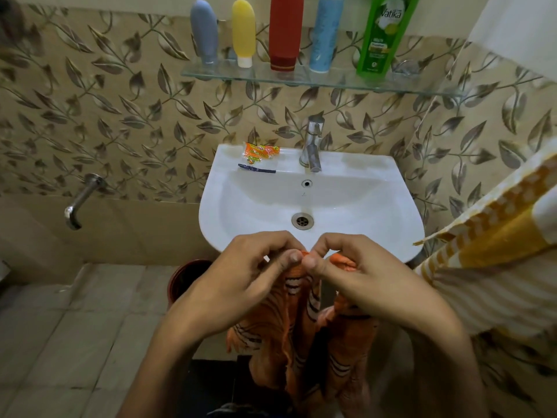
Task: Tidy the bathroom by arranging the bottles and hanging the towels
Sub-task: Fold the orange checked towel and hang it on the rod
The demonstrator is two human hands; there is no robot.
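Observation:
An orange towel with dark stripes (301, 336) hangs down in front of the sink. My left hand (241, 276) and my right hand (349, 276) pinch its top edge side by side, thumbs almost touching. Several bottles stand upright in a row on the glass shelf (422, 86): grey (205, 31), yellow (243, 31), red (284, 31), light blue (326, 34) and green (381, 37). A yellow-and-white checked towel (494, 242) hangs at the right edge.
The white sink (391, 212) sits below the shelf, with a chrome faucet (312, 143), an orange packet (260, 150) and a dark razor (256, 169) on its back rim. A wall spout (81, 197) juts out at left. A brown bucket (187, 279) stands under the sink.

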